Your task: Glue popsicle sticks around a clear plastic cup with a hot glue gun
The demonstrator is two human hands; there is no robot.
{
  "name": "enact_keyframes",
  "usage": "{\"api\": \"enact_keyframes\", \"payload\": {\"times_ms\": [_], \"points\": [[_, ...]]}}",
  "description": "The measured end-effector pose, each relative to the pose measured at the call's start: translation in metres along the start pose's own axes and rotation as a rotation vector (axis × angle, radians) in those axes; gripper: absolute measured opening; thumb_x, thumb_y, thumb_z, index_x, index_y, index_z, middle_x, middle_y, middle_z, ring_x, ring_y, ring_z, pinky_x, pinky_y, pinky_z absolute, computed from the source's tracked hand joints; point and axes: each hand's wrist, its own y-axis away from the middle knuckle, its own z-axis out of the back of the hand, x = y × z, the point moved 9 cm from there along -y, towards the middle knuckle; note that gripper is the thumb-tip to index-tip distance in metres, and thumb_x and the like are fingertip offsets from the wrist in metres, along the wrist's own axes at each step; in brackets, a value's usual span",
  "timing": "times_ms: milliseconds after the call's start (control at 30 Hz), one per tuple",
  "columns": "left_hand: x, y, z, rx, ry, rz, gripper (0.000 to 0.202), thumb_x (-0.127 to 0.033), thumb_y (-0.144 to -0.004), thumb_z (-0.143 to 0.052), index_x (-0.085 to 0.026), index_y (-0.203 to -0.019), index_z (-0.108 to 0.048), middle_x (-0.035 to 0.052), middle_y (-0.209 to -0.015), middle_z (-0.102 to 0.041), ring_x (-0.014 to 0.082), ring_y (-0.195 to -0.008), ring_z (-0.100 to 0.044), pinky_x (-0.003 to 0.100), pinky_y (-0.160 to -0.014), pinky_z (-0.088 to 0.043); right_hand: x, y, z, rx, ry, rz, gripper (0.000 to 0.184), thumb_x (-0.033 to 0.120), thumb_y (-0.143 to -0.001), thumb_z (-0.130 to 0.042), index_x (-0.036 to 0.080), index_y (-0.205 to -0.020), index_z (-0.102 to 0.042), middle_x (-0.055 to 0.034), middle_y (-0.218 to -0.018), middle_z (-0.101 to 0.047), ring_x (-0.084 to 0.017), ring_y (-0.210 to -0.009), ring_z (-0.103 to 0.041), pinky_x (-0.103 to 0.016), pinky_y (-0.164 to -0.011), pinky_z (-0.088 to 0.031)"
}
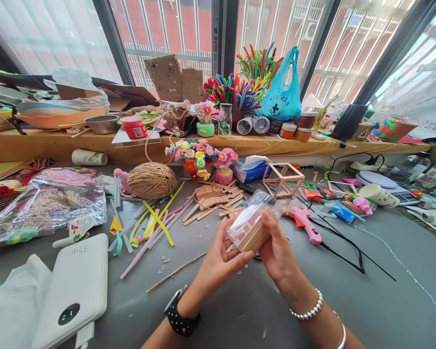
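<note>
Both hands hold a small clear plastic box (pixel 247 213) with flat wooden sticks along its near side, tilted above the grey table. My left hand (pixel 220 259) grips its left end and lower edge, thumb along the bottom. My right hand (pixel 280 252) closes on the right end, fingers pressed against the wood. Just beyond the box lie loose popsicle sticks (pixel 212 198). An open cube frame of wooden sticks (pixel 283 179) stands behind to the right. Closest to my right hand is a pink hot glue gun (pixel 305 223) with a black cord.
A ball of twine (pixel 152 180) and yarn flowers (pixel 199 155) stand at the back. Plastic strips and pipe cleaners (pixel 159 218) lie left of centre. A white power bank (pixel 82 286) sits front left. A kitchen scale (pixel 381 182) and paper cup (pixel 378 195) are at right.
</note>
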Motion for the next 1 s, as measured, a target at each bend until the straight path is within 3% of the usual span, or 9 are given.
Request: {"api": "enact_keyframes", "payload": {"times_ms": [267, 567, 833, 1000], "points": [[0.008, 0.000, 0.009, -0.066, 0.119, 0.155, 0.056, -0.043, -0.069, -0.063, -0.029, -0.121, -0.046, 0.0060, -0.132, -0.044, 0.0301, -0.121, -0.039, 0.041, -0.091, -0.038, 0.001, 0.002, -0.001, -0.014, 0.012, -0.005, 0.036, 0.039, -0.063, -0.069, 0.023, -0.094, -0.058, 0.0027, -0.086, -0.066, -0.014, -0.076, -0.060, -0.024, -0.067, -0.048], [0.002, 0.001, 0.005, -0.068, 0.139, 0.150, 0.054, -0.036, -0.066, -0.068, -0.028, -0.117, -0.051, 0.0060, -0.128, -0.050, 0.0286, -0.117, -0.045, 0.038, -0.090, -0.040, 0.002, 0.002, -0.005, 0.065, 0.042, 0.024, 0.038, 0.040, -0.068, -0.067, 0.022, -0.100, -0.055, 0.0017, -0.092, -0.063, -0.012, -0.081, -0.059, -0.023, -0.071, -0.048], [-0.002, 0.000, 0.004, -0.052, 0.167, 0.141, 0.048, -0.031, -0.066, -0.068, -0.025, -0.112, -0.053, 0.0058, -0.126, -0.052, 0.0272, -0.117, -0.045, 0.034, -0.088, -0.042, 0.003, 0.005, -0.009, 0.069, 0.052, 0.010, 0.035, 0.039, -0.066, -0.069, 0.021, -0.094, -0.056, 0.0017, -0.087, -0.064, -0.011, -0.078, -0.059, -0.022, -0.068, -0.047], [-0.005, 0.000, 0.006, -0.046, 0.153, 0.121, 0.053, -0.029, -0.063, -0.071, -0.024, -0.113, -0.053, 0.0082, -0.127, -0.051, 0.0286, -0.117, -0.045, 0.038, -0.094, -0.037, 0.006, 0.004, -0.011, 0.103, 0.059, 0.013, 0.039, 0.043, -0.064, -0.069, 0.022, -0.095, -0.055, 0.0001, -0.094, -0.063, -0.014, -0.085, -0.059, -0.024, -0.072, -0.047]]}}
